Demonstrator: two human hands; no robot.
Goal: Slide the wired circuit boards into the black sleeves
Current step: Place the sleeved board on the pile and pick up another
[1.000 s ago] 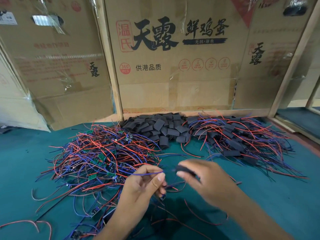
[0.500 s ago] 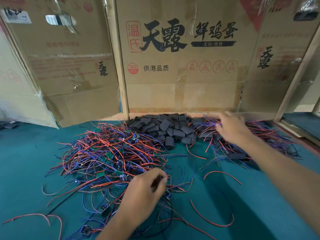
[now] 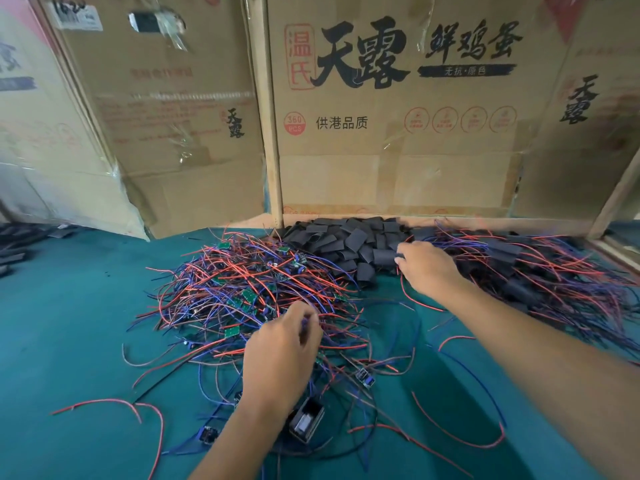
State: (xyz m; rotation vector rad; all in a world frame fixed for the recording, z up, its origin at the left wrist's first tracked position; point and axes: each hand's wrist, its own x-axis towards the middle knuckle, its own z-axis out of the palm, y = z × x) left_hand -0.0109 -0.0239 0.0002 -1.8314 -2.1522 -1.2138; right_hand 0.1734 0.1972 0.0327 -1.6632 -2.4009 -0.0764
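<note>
Nearest the camera, a small black connector-like component (image 3: 306, 420) lies on the green counter (image 3: 69, 341) beside the left forearm, with two more like it close by at the near fringe of the wires.

Just beyond it, the left hand (image 3: 282, 355) has lowered into the near edge of the tangle of wired circuit boards (image 3: 242, 292). A second ago it held a blue wire up in front of the body; now its fingers (image 3: 308, 323) are curled together among red and blue leads, seemingly pinching one, though which board it belongs to cannot be told.

The right hand (image 3: 427, 268) has travelled more. A second ago it was close to the left hand with a black piece in its fingers, half a second ago it was over the far-right heap, and now it is at the right edge of the pile of empty black sleeves (image 3: 346, 242), fingertips bent onto one sleeve. Whether that sleeve is truly gripped cannot be told.

I judge one unit has just been finished and dropped, and a new pair is being picked.

Counts: two hands; three heaps. Roughly eight green boards show in the tangle, the rest buried. The empty sleeves run to several dozen. The finished sleeved boards (image 3: 519, 271), far right, are too tangled to count. Three cardboard panels (image 3: 398, 161) stand behind.
</note>
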